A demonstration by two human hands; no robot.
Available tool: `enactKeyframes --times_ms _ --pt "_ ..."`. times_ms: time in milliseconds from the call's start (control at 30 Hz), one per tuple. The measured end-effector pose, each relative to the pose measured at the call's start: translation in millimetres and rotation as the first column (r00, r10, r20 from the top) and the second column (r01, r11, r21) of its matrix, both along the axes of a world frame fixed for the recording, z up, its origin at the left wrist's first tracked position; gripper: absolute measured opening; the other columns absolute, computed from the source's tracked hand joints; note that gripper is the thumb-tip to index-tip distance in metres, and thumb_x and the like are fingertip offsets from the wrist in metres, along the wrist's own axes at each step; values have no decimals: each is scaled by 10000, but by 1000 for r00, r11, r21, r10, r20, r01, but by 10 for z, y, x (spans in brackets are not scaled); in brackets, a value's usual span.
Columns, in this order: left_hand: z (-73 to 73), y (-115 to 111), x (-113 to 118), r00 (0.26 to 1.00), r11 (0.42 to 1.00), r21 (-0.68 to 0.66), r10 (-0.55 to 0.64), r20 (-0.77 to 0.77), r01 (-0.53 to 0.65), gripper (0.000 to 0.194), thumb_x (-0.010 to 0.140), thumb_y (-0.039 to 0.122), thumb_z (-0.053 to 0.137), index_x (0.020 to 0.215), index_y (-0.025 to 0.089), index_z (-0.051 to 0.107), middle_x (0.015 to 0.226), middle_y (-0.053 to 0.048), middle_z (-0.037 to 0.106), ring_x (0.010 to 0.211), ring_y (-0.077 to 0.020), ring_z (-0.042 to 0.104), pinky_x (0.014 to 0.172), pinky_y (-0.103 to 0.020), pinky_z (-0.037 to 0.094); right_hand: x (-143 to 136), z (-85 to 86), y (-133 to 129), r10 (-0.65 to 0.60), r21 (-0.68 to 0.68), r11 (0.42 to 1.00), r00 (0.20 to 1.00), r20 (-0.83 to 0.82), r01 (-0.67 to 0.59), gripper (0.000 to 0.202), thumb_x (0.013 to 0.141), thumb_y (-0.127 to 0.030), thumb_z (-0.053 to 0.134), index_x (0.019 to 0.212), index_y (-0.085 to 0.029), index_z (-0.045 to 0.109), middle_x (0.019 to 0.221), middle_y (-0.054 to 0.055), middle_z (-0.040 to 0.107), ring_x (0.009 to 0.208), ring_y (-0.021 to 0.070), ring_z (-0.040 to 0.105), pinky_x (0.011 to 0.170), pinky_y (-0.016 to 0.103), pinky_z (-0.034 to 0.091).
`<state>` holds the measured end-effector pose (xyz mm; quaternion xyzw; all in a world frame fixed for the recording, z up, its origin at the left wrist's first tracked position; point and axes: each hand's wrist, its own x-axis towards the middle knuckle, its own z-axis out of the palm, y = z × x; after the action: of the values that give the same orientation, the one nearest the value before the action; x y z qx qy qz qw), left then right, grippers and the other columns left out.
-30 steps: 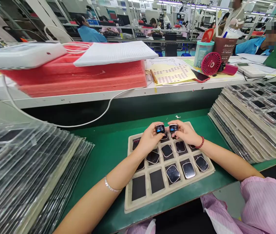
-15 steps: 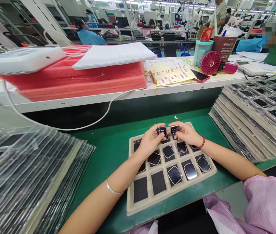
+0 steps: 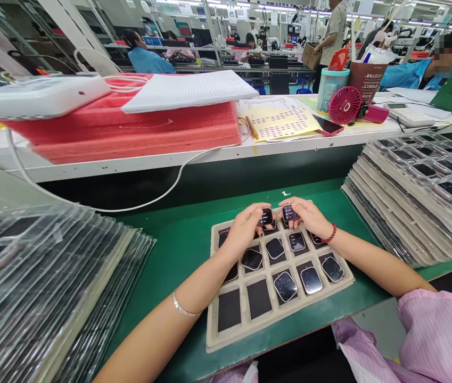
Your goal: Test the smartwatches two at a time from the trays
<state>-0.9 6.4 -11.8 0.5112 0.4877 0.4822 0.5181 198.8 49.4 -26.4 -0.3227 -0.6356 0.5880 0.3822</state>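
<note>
Over the far edge of a beige compartment tray [image 3: 245, 333], my left hand [image 3: 245, 229] grips a square watch [image 3: 266, 216] with a lit screen. Just to its right, my right hand [image 3: 309, 217] holds a second lit watch [image 3: 289, 213] between thumb and fingers. The two watches are apart. More square watches lie in the tray's compartments, among them one with lit text [image 3: 297, 242] and a dark one [image 3: 311, 280]. Two compartments at the near left show only black lining [image 3: 260, 299].
Stacked clear trays [image 3: 42, 287] stand at the left, and another tray stack [image 3: 417, 202] at the right. A white cable [image 3: 170, 189] hangs below the shelf [image 3: 194, 162], which bears red foam [image 3: 138, 133], papers and a pink fan [image 3: 345, 105]. People sit beyond.
Both hands have shifted their hold slightly, and the right-hand watch has moved a little right. One watch in the tray now shows lit text. Behind, a standing person has come further into view.
</note>
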Motion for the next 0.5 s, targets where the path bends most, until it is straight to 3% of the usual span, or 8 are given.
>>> enactKeyframes --times_ms 133,267,367,500 --pt "23 -13 11 999 1000 -3 -29 -19 29 475 686 237 688 1145 163 593 990 -83 727 759 -183 698 513 -210 439 -14 -17 -1 -14 46 999 1000 23 13 466 766 -146 580 1228 -192 541 1079 66 707 643 95 621 560 220 547" --pt "46 -25 14 998 998 -15 -55 -31 54 472 642 197 661 1108 169 595 964 -74 732 783 -194 703 512 -208 427 -28 -7 -25 10 61 998 1000 16 -11 505 710 -90 558 1204 -191 548 1078 63 703 671 100 632 584 221 543" --pt "50 -22 10 998 999 -9 -51 -45 50 453 663 269 693 1097 171 611 899 -61 721 787 -210 702 519 -223 434 -28 -4 -24 29 60 998 1000 2 -30 445 747 -125 576 1187 -187 570 1045 56 704 695 105 652 612 225 551" --pt "27 -12 -1 997 999 -18 -45 -57 44 395 722 406 686 1026 157 645 838 -56 701 670 -184 677 502 -234 413 -18 -26 3 29 75 997 999 20 -31 286 855 -232 535 1124 -160 605 934 47 718 566 79 614 562 227 549"
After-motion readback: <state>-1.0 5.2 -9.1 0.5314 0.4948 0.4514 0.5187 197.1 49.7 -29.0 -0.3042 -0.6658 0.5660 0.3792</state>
